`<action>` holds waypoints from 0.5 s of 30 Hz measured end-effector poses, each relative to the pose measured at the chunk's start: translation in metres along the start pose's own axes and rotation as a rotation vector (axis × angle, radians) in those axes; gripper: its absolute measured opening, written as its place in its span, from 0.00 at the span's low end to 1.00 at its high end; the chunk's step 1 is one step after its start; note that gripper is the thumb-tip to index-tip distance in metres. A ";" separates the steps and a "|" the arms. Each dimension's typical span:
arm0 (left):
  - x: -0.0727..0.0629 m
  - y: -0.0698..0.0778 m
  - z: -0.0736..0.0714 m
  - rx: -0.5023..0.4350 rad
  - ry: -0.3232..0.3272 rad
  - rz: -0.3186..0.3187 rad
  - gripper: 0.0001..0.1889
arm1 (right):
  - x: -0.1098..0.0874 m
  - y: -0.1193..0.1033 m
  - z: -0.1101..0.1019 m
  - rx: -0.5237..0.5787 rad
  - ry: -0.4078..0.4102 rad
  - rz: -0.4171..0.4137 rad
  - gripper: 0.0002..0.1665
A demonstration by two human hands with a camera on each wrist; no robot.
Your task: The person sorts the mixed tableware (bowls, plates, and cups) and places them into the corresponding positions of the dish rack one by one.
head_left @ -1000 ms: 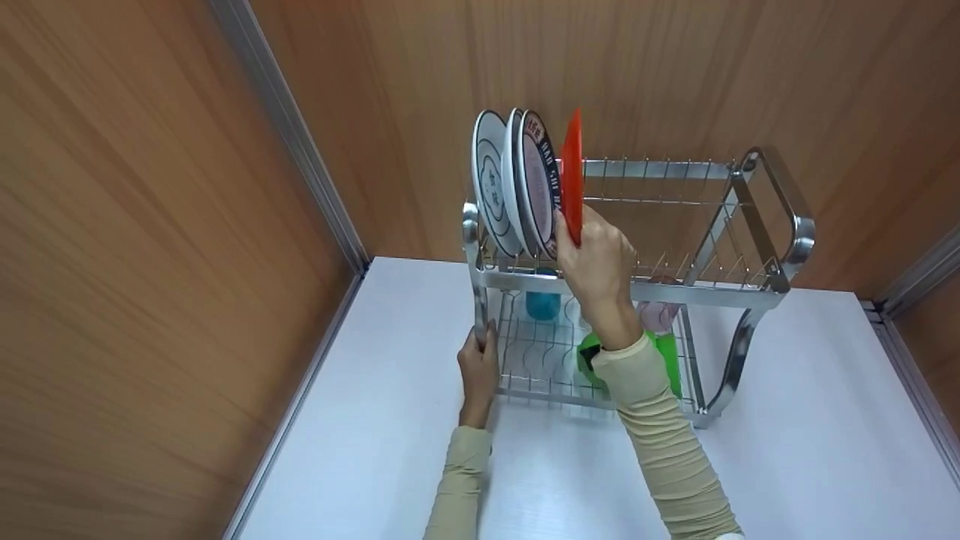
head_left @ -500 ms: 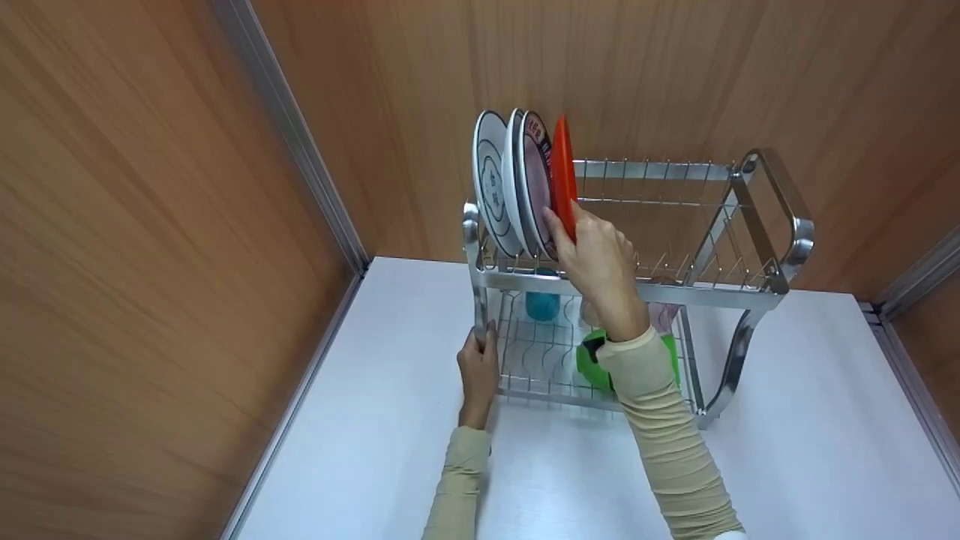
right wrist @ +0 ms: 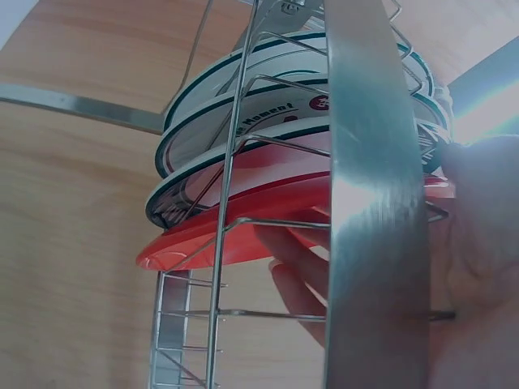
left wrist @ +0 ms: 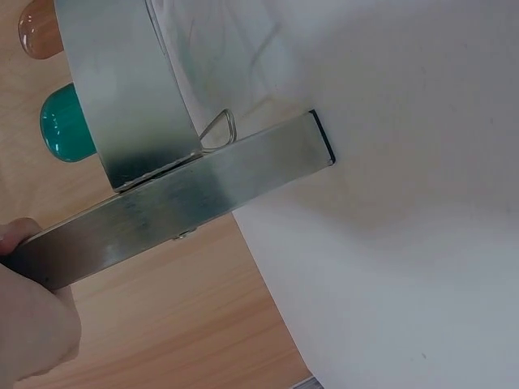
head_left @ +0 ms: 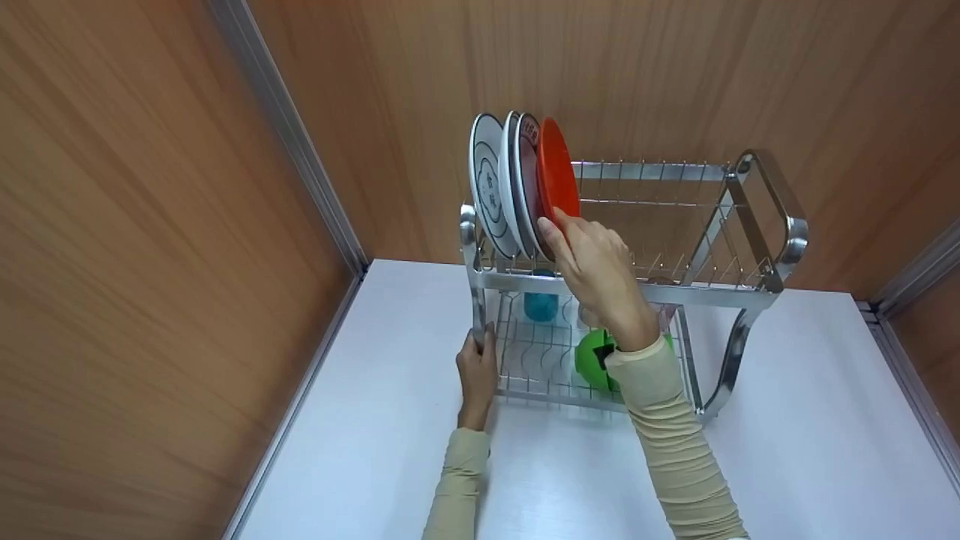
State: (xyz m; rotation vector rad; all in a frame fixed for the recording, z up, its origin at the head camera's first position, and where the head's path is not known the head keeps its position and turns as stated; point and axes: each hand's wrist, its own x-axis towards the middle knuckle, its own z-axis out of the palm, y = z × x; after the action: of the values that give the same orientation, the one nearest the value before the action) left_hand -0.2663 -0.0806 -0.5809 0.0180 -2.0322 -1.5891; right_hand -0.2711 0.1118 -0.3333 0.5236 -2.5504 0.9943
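Observation:
My right hand [head_left: 600, 274] pinches the lower rim of a red plate [head_left: 556, 165], which stands on edge in the upper tier of a metal dish rack [head_left: 697, 295]. The plate leans left against several white, dark-rimmed plates [head_left: 489, 180] at the rack's left end. In the right wrist view, the fingers [right wrist: 296, 255] lie along the outer face of the red plate [right wrist: 251, 215], behind the rack's wires and front bar. Lower down, my left hand [head_left: 478, 375] grips the rack's left upright; the left wrist view shows the hand [left wrist: 36, 328] around the flat metal bar [left wrist: 162, 212].
Below, the lower tier holds a blue cup [head_left: 540, 306] and a round green item [head_left: 591, 364] with a black patch, partly behind my right sleeve. Wooden panels [head_left: 645, 67] rise behind and at both sides of the white table [head_left: 352, 435].
My right hand has brought the red plate left and tilted it against the white plates, so its face now shows more. The left hand stays on the rack.

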 end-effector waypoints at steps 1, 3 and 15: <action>0.000 0.000 0.000 0.005 0.000 -0.004 0.15 | -0.001 0.000 0.001 0.011 0.013 -0.010 0.37; -0.001 0.001 -0.001 0.017 -0.001 -0.006 0.14 | -0.003 0.001 0.002 0.036 0.051 -0.037 0.37; -0.009 0.014 -0.012 0.191 -0.100 0.000 0.12 | -0.017 0.012 0.010 0.231 0.285 -0.279 0.26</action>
State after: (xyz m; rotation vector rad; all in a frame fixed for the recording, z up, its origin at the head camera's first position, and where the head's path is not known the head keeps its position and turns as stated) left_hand -0.2488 -0.0840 -0.5707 0.0093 -2.2556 -1.4155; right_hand -0.2634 0.1164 -0.3544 0.7212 -2.0597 1.1706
